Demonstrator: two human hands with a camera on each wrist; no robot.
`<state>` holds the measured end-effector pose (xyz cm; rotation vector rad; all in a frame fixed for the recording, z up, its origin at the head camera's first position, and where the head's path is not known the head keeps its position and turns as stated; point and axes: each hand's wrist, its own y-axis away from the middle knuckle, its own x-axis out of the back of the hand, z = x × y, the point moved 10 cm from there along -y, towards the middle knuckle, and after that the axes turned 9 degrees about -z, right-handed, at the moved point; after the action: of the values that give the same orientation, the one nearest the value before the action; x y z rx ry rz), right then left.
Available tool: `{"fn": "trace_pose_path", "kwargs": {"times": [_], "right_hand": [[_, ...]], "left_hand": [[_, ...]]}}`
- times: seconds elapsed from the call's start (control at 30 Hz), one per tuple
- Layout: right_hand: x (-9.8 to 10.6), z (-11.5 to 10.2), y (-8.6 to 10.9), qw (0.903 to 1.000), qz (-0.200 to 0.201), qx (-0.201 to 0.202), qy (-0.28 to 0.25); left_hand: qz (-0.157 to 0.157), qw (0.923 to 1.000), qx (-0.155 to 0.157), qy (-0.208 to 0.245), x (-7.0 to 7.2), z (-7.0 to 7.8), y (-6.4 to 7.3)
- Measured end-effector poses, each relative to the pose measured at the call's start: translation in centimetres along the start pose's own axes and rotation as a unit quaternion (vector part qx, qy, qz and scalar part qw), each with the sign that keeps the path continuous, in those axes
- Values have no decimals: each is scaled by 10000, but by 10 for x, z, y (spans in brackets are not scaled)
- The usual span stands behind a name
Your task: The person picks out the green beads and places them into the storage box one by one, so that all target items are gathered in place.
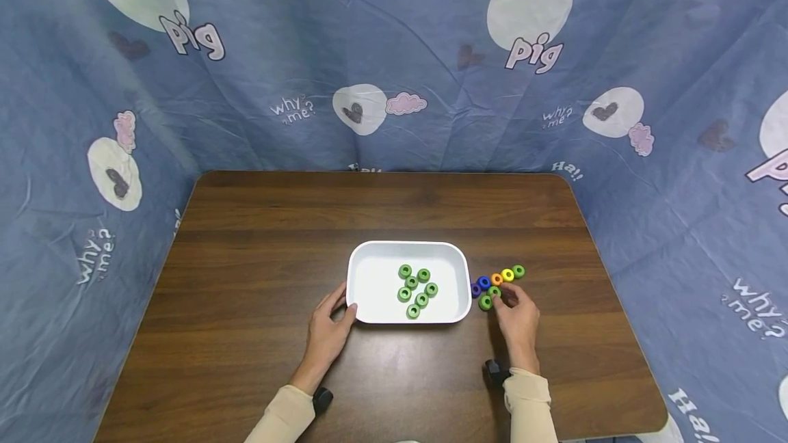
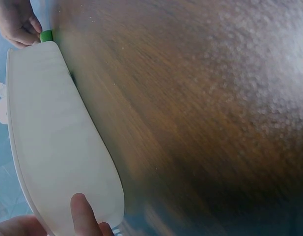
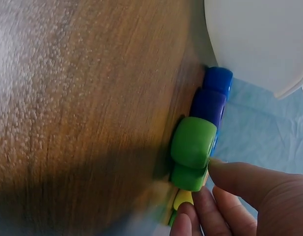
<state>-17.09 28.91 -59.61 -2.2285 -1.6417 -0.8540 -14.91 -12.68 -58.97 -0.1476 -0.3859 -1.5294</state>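
A white tray (image 1: 378,247) sits near the middle of the table with several green rings (image 1: 412,282) spread inside. My left hand (image 1: 329,330) holds its left end, the thumb (image 2: 82,211) against the near outer wall. Just off the tray's right end, my right hand (image 1: 519,316) pinches a green ring (image 1: 494,291) between thumb and fingers. Another green ring (image 3: 193,140) stands right beside it. Along the far side of these runs a slanting row: a purple ring (image 1: 475,290), a blue ring (image 1: 483,283), an orange ring (image 1: 496,279), a yellow ring (image 1: 507,275) and a green ring (image 1: 519,271).
The brown wooden table (image 1: 265,224) has rounded corners. Blue printed cloth (image 1: 394,39) hangs behind it and along both sides. Each wrist wears a small black camera, one of them (image 1: 322,399) beside the left sleeve.
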Motion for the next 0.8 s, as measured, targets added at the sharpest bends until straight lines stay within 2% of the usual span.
{"fn": "trace_pose_path", "kwargs": {"times": [0.5, 0.8], "right_hand": [[-2, 6, -1, 9999, 40, -91, 118], [-5, 6, -4, 9997, 141, -6, 208]], "left_hand": [[44, 10000, 19, -23, 1, -1, -1], [61, 10000, 53, -5, 1, -2, -1]]}}
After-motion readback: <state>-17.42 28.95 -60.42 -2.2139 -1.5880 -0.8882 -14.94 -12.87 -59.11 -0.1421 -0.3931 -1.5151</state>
